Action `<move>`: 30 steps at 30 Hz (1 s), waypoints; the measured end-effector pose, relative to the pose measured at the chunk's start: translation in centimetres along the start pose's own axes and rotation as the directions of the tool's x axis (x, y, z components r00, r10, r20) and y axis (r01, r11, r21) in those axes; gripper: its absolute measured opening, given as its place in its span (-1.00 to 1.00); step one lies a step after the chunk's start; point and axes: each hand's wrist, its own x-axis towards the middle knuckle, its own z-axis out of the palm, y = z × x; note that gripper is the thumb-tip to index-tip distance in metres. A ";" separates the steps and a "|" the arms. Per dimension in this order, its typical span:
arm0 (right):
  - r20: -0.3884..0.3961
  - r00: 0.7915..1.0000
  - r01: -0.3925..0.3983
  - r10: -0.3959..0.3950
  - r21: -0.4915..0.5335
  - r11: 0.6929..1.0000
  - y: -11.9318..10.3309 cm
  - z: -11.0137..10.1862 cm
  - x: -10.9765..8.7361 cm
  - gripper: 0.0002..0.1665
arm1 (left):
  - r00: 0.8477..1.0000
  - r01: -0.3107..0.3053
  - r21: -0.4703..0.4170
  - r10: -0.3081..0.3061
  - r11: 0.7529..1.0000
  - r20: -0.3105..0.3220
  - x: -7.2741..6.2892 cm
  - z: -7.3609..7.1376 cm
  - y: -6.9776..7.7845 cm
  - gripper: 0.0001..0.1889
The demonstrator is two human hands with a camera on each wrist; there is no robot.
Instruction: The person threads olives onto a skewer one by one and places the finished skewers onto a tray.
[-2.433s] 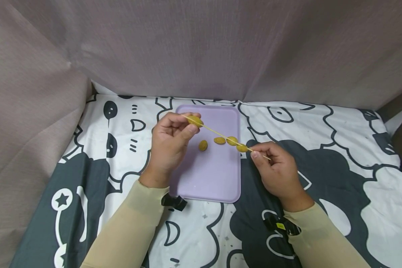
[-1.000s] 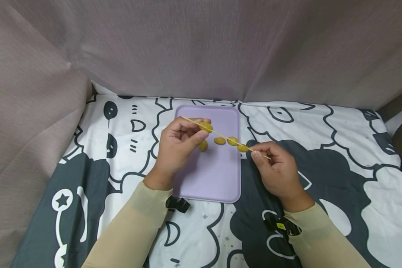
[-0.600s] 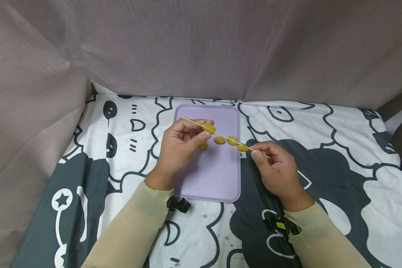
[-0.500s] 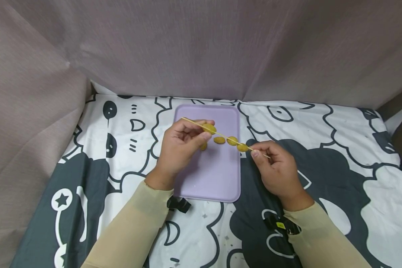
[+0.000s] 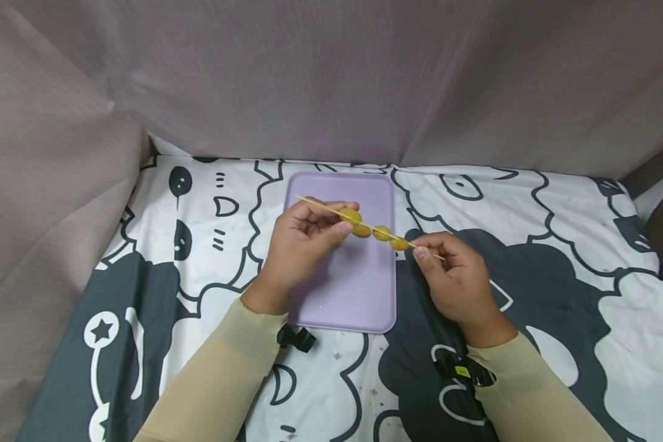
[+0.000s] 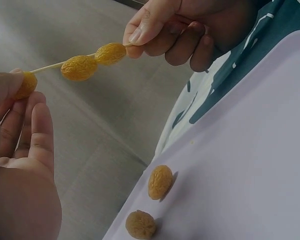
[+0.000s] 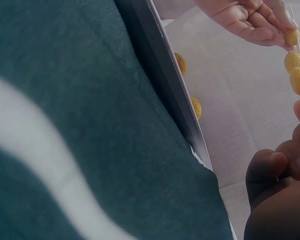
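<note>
Above the lilac tray, a thin wooden skewer slants between both hands. My left hand pinches a wrinkled yellow oval fruit threaded on it, between thumb and fingers, and the skewer's end sticks out past that fruit. Farther along are a second fruit and a third fruit, side by side and touching. My right hand pinches the other end by thumb and index finger, close beside the third fruit. In the left wrist view, a gap of bare skewer separates the left hand's fruit from the other two.
On the lilac tray lie two loose yellow fruits: one fruit and another fruit nearer the camera. In the head view the left hand hides one. A black-and-white patterned cloth lies underneath; grey fabric hangs behind.
My left hand has slid its fruit along the skewer, rightward toward the other two, leaving more of the skewer's end showing. My right hand has stayed nearly still.
</note>
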 end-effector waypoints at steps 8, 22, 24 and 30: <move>0.006 1.000 -0.001 0.001 -0.015 1.000 -0.2 0.0 0.0 -0.77 | 1.000 0.019 0.034 -0.019 0.999 0.010 -0.1 0.3 -0.1 -0.75; 0.015 1.000 0.007 -0.007 -0.012 1.000 -0.1 0.0 0.0 -0.75 | 0.998 0.034 0.062 -0.037 0.997 0.041 -0.3 0.5 -0.3 -0.72; 0.019 1.000 0.010 -0.010 -0.014 1.000 -0.1 0.1 0.0 -0.75 | 0.998 0.036 0.067 -0.039 0.997 0.040 -0.3 0.6 -0.4 -0.72; 0.031 0.999 0.016 -0.015 -0.020 1.000 -0.1 0.0 -0.1 -0.76 | 0.998 0.043 0.070 -0.047 0.997 0.045 -0.3 0.6 -0.5 -0.73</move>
